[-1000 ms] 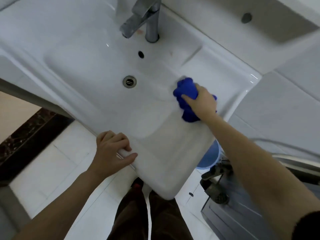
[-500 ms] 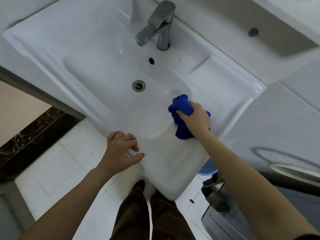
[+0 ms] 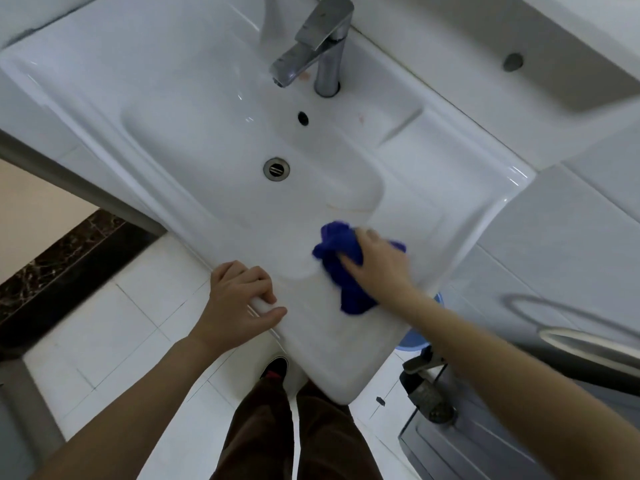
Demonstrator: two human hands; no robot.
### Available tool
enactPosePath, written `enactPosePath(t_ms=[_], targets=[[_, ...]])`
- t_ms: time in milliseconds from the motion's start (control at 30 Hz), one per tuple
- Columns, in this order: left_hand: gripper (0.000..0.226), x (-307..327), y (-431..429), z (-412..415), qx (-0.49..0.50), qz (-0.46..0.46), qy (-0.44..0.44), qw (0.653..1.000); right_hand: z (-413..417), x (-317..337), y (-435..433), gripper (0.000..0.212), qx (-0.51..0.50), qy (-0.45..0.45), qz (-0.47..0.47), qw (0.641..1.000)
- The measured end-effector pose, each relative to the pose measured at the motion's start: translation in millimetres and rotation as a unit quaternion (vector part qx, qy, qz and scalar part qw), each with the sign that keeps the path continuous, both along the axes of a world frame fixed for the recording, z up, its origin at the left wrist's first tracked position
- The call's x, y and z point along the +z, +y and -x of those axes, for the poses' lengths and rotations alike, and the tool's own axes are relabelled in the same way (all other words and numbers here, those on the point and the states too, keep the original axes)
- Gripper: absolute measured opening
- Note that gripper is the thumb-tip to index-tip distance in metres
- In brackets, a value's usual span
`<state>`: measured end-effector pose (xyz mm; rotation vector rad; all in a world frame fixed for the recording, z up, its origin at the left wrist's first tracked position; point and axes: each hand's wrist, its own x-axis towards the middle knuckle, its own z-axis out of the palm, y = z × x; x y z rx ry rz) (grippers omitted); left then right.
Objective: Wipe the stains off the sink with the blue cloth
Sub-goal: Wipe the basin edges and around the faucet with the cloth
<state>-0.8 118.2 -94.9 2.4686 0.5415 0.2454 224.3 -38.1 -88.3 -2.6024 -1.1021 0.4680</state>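
A white ceramic sink (image 3: 194, 109) fills the upper view, with a round drain (image 3: 276, 169) in its basin. The crumpled blue cloth (image 3: 337, 247) lies on the flat near-right ledge by the basin's corner. My right hand (image 3: 375, 263) grips the cloth and presses it onto the ledge. My left hand (image 3: 239, 299) holds the sink's front edge, fingers curled over the rim and thumb along it. A thin yellowish streak (image 3: 349, 209) shows at the basin's near-right corner, and small reddish marks (image 3: 361, 118) sit near the tap.
A chrome tap (image 3: 317, 46) stands at the back of the sink above an overflow hole (image 3: 303, 118). Tiled wall lies right. Below the sink are a blue bucket (image 3: 414, 337), a grey appliance (image 3: 485, 445), white floor tiles and my legs.
My right hand has dragged the cloth from the ledge beside the basin's right side toward me, onto the near ledge. My left hand keeps its hold on the front edge. The camera has shifted.
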Motion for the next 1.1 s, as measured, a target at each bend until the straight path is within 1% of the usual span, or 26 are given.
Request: enactPosePath(t_ms=[33, 67, 100, 133, 167, 233, 333, 367, 400, 433, 467, 533, 600, 633, 667, 733, 833, 900, 967, 1000, 1100], targets=[[0.027, -1.5, 0.0, -0.1, -0.001, -0.006, -0.007, 1.0, -28.1, -2.3, 6.5, 0.043, -0.042, -0.016, -0.007, 0.999], [0.027, -1.7, 0.2, -0.4, -0.002, -0.009, -0.01, 1.0, -57.9, -1.8, 12.6, 0.043, -0.114, -0.022, -0.015, 0.993], [0.028, -0.9, 0.2, -0.8, -0.002, -0.009, -0.009, 1.0, -80.4, 0.7, 16.7, 0.042, -0.195, -0.012, -0.037, 0.98], [0.028, 0.0, -0.3, -0.6, -0.001, -0.009, -0.006, 1.0, -89.2, 3.0, 19.4, 0.04, -0.251, 0.007, -0.061, 0.966], [0.028, 1.5, -0.5, -0.4, 0.001, -0.008, -0.003, 1.0, -82.1, 3.7, 20.6, 0.039, -0.263, 0.013, -0.065, 0.963], [0.028, 3.1, -1.0, -1.2, 0.002, -0.005, 0.002, 1.0, -32.6, 3.4, 15.4, 0.038, -0.2, 0.038, -0.043, 0.978], [0.027, 5.3, 0.0, -1.8, -0.01, -0.006, 0.013, 1.0, 68.6, 13.8, -6.8, 0.035, -0.042, 0.126, -0.031, 0.991], [0.027, 6.1, 0.6, -1.7, -0.017, -0.002, 0.017, 1.0, 84.1, 15.6, -13.4, 0.036, 0.0, 0.131, -0.023, 0.991], [0.027, 6.4, 0.8, -1.3, -0.019, 0.001, 0.018, 1.0, 82.8, 14.3, -15.8, 0.038, 0.024, 0.123, -0.026, 0.992], [0.027, 6.3, 1.2, -0.8, -0.016, 0.002, 0.018, 1.0, 68.9, 11.5, -13.8, 0.04, 0.026, 0.106, -0.029, 0.994], [0.027, 6.0, 1.5, -0.7, -0.012, 0.003, 0.017, 1.0, 47.0, 7.3, -8.0, 0.041, 0.007, 0.078, -0.025, 0.997], [0.027, 4.6, 1.3, -0.1, -0.005, 0.008, 0.012, 1.0, -11.2, 0.7, 3.4, 0.04, -0.101, 0.037, -0.023, 0.994], [0.027, 5.6, -0.1, 0.0, 0.0, 0.008, 0.007, 1.0, -61.5, 2.1, 6.2, 0.04, -0.236, 0.043, -0.059, 0.969], [0.027, 6.5, -0.3, -0.3, -0.001, 0.006, 0.008, 1.0, -69.3, 3.6, 5.5, 0.039, -0.271, 0.048, -0.078, 0.958], [0.027, 7.3, -0.7, 0.0, -0.002, 0.005, 0.009, 1.0, -62.7, 5.9, 4.6, 0.04, -0.279, 0.046, -0.073, 0.956], [0.028, 9.1, -1.2, -0.6, 0.0, 0.0, 0.009, 1.0, -17.4, 10.2, 2.9, 0.041, -0.25, 0.049, -0.037, 0.966], [0.03, 11.8, 0.6, -0.5, -0.019, -0.004, 0.02, 1.0, 72.2, 15.7, -3.3, 0.042, -0.146, 0.082, -0.023, 0.986], [0.03, 10.0, 1.5, 0.9, -0.029, -0.002, 0.017, 0.999, 93.3, 15.4, -9.3, 0.045, -0.079, 0.094, -0.014, 0.992], [0.029, 7.9, 3.0, 1.0, -0.023, 0.002, 0.01, 1.0, 64.4, 10.4, -10.6, 0.045, -0.069, 0.083, -0.032, 0.994], [0.029, 6.6, 3.7, 1.1, -0.02, 0.004, 0.009, 1.0, 39.4, 6.7, -8.4, 0.044, -0.085, 0.065, -0.034, 0.994], [0.027, 3.3, 3.5, 1.4, -0.018, -0.004, 0.003, 1.0, -56.3, 0.2, -6.8, 0.046, -0.209, 0.006, -0.034, 0.977]])
